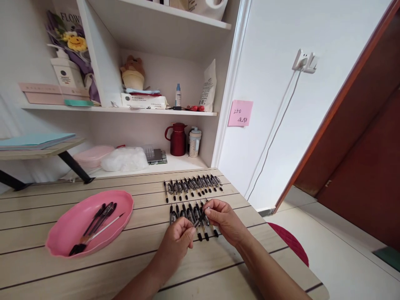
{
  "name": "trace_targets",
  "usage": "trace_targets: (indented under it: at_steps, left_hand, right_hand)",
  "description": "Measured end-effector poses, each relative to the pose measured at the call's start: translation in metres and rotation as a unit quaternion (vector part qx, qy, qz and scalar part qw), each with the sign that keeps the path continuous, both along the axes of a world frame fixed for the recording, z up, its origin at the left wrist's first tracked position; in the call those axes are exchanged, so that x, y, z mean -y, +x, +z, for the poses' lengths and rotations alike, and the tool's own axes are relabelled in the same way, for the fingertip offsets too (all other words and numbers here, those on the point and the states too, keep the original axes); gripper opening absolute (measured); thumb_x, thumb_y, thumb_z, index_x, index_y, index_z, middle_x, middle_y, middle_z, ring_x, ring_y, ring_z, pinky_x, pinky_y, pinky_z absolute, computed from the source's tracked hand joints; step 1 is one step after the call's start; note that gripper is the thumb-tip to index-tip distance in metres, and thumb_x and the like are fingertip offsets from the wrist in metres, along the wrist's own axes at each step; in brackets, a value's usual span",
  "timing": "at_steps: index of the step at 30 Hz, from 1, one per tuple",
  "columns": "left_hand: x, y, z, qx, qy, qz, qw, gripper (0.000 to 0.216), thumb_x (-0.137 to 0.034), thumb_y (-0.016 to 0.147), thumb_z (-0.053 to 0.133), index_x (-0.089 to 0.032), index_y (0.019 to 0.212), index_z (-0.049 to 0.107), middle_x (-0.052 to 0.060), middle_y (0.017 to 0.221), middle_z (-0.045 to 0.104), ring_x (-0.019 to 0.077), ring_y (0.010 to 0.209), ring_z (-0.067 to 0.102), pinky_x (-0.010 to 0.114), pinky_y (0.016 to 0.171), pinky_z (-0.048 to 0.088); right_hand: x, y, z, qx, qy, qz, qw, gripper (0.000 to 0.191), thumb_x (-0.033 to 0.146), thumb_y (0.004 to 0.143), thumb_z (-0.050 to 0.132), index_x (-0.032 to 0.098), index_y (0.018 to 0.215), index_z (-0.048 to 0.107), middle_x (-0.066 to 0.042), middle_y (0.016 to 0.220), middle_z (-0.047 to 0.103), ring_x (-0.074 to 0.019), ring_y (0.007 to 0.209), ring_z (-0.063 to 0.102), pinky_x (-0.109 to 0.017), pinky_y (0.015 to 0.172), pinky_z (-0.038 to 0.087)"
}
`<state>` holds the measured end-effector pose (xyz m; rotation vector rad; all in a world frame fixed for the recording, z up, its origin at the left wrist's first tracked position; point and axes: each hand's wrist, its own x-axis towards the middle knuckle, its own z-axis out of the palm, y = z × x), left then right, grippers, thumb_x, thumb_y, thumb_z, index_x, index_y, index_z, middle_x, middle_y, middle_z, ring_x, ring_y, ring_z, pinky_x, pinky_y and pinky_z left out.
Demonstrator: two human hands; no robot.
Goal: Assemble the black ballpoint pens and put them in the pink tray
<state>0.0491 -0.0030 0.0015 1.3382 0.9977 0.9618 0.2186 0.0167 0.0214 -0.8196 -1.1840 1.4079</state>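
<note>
A black gel pen (200, 219) is stretched between my two hands, above the front row of pens. My left hand (176, 241) pinches its lower end between thumb and fingers. The upper, dark end is in the closed fingers of my right hand (226, 221), which hide its tip. Under and around my hands lies the front row of black pens (204, 231), side by side. Behind it runs a second row of similar pens (193, 186). On the left, a pink scalloped tray (64, 223) holds several black pens (101, 217) and a thin white stick (108, 225).
Shelves stand behind the table (146, 271), with a red jug (178, 141), a speckled cup (195, 142) and a cotton-like white bundle (125, 159). A small raised stand (73, 143) carries papers at left. The table's right edge borders the floor and a red round mat (290, 246).
</note>
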Motion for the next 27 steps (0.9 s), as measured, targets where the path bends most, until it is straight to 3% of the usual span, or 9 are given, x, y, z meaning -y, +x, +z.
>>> trace_targets:
  at_steps: [6,11,14,16,18,20,23,25,27]
  left_hand:
    - [0.0,-0.001,0.001,-0.015,0.007,-0.008,1.0,0.014,-0.03,0.077,0.047,-0.018,0.071,0.046,-0.007,0.048,0.045,0.0037,0.036,0.023,0.018,0.039,0.019]
    - [0.001,-0.002,-0.001,-0.04,0.033,0.002,0.999,0.014,-0.03,0.077,0.046,-0.017,0.071,0.048,-0.007,0.051,0.046,0.0044,0.039,0.027,0.018,0.042,0.022]
    - [0.0,-0.002,-0.002,-0.047,0.044,0.012,0.998,0.015,-0.031,0.077,0.047,-0.017,0.071,0.048,-0.006,0.051,0.047,0.0053,0.041,0.029,0.018,0.043,0.024]
    - [0.0,-0.002,-0.001,-0.049,0.042,0.018,0.998,0.015,-0.031,0.076,0.047,-0.018,0.07,0.048,-0.007,0.05,0.047,0.0053,0.04,0.029,0.019,0.044,0.023]
    - [-0.001,-0.002,0.0,-0.05,0.041,0.021,0.998,0.015,-0.031,0.076,0.047,-0.018,0.069,0.048,-0.007,0.05,0.047,0.005,0.04,0.027,0.018,0.043,0.023]
    - [0.0,-0.002,0.002,-0.051,0.038,0.019,0.998,0.015,-0.031,0.076,0.047,-0.018,0.069,0.047,-0.007,0.049,0.046,0.0047,0.039,0.026,0.018,0.043,0.023]
    - [0.001,-0.002,0.006,-0.056,0.028,0.011,0.998,0.014,-0.03,0.076,0.046,-0.018,0.069,0.047,-0.008,0.048,0.045,0.0046,0.037,0.026,0.018,0.042,0.022]
    - [0.002,-0.002,0.007,-0.06,0.023,0.006,0.998,0.014,-0.03,0.076,0.046,-0.018,0.07,0.047,-0.007,0.048,0.045,0.0047,0.037,0.026,0.018,0.042,0.022]
    - [0.001,-0.003,0.007,-0.062,0.023,0.004,0.998,0.014,-0.031,0.076,0.047,-0.018,0.07,0.047,-0.007,0.048,0.045,0.0048,0.038,0.026,0.018,0.042,0.022]
  right_hand:
    - [0.001,0.003,0.001,0.01,-0.008,0.017,1.0,0.024,0.033,0.068,0.066,0.018,0.085,0.061,0.0,0.072,0.056,-0.0043,0.048,0.038,-0.019,0.043,0.021]
    - [0.0,0.002,-0.002,0.023,-0.001,-0.006,1.0,0.02,0.031,0.063,0.07,0.016,0.07,0.06,0.006,0.05,0.043,-0.004,0.045,0.031,-0.019,0.044,0.022]
    - [-0.003,0.006,0.002,0.072,0.018,0.005,0.997,0.021,0.035,0.066,0.067,0.018,0.075,0.059,0.005,0.056,0.048,-0.0054,0.047,0.036,-0.019,0.045,0.026]
    - [-0.007,0.015,0.005,0.152,0.044,-0.038,0.987,0.025,0.039,0.071,0.061,0.019,0.085,0.059,0.001,0.069,0.056,-0.0088,0.054,0.045,-0.022,0.05,0.032]
    - [-0.013,0.029,0.006,0.283,0.061,-0.153,0.945,0.026,0.04,0.074,0.054,0.02,0.09,0.059,-0.002,0.08,0.06,-0.013,0.064,0.051,-0.025,0.057,0.036]
    - [-0.02,0.042,0.003,0.448,0.044,-0.26,0.855,0.024,0.037,0.075,0.052,0.019,0.088,0.06,-0.005,0.08,0.062,-0.017,0.07,0.054,-0.027,0.061,0.036]
    - [-0.027,0.054,-0.01,0.614,0.004,-0.281,0.737,0.024,0.033,0.074,0.053,0.018,0.092,0.059,-0.007,0.083,0.064,-0.0208,0.077,0.057,-0.029,0.062,0.035]
    - [-0.031,0.055,-0.018,0.657,-0.004,-0.264,0.706,0.028,0.031,0.073,0.053,0.018,0.098,0.057,-0.008,0.088,0.065,-0.0212,0.08,0.057,-0.029,0.062,0.035]
    - [-0.035,0.054,-0.025,0.671,-0.005,-0.253,0.697,0.03,0.028,0.072,0.054,0.018,0.101,0.056,-0.008,0.091,0.065,-0.0214,0.082,0.058,-0.028,0.063,0.035]
